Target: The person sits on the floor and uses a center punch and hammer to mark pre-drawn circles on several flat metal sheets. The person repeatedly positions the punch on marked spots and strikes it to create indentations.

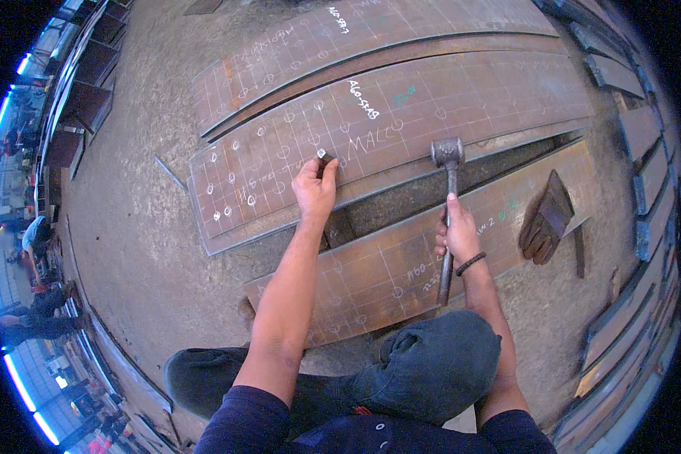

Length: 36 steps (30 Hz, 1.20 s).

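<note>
My left hand pinches a short, dark punch-like piece with a pale, bright end. It is held over the middle steel plate, which bears a grid of chalk lines, circles and handwriting. My right hand is wrapped round the handle of a hammer with a thick metal head. The head is up and to the right of my left hand, over the plate's near edge. Whether the piece touches the plate I cannot tell. A nearer marked steel plate lies in front of my knees.
A dark, worn work glove lies on the near plate's right end. Another marked plate lies beyond the middle one. Stacked steel pieces line the right side. A thin rod is on the floor at left; a person is far left.
</note>
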Each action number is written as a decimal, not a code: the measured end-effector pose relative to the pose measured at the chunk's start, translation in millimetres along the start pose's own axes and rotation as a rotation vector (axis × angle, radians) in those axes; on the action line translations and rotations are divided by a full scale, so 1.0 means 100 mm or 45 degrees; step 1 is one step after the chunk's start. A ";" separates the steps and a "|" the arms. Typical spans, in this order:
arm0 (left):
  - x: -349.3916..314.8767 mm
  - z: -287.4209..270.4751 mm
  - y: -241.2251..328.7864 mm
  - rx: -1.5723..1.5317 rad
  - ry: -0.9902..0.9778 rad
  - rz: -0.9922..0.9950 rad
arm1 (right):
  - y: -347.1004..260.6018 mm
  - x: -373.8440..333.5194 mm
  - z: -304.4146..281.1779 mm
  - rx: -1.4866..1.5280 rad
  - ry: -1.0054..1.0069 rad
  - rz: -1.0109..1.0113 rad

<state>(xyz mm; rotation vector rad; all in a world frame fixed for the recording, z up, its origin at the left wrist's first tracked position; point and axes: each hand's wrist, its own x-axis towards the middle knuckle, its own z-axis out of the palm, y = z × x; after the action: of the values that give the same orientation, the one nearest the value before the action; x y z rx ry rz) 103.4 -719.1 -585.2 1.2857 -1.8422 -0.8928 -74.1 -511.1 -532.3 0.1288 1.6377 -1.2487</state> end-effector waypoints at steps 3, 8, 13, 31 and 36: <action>0.00 0.00 -0.01 0.000 -0.010 -0.006 | -0.02 -0.02 0.00 0.007 -0.003 0.011; 0.02 0.01 -0.02 -0.042 0.003 0.020 | -0.03 -0.02 0.01 0.008 0.000 0.018; 0.05 -0.04 0.02 -0.029 -0.041 -0.112 | -0.03 0.00 -0.01 0.018 -0.009 0.033; 0.07 -0.05 0.05 0.024 -0.084 -0.117 | 0.00 0.03 -0.03 -0.006 -0.007 0.009; 0.07 -0.03 0.02 0.012 -0.076 -0.104 | -0.01 0.02 -0.03 -0.009 -0.003 0.017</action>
<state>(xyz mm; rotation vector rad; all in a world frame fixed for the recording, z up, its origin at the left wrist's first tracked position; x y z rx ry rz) 103.5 -725.5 -580.7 1.3619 -1.8527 -0.9764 -77.5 -510.8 -533.5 0.1336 1.6366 -1.2318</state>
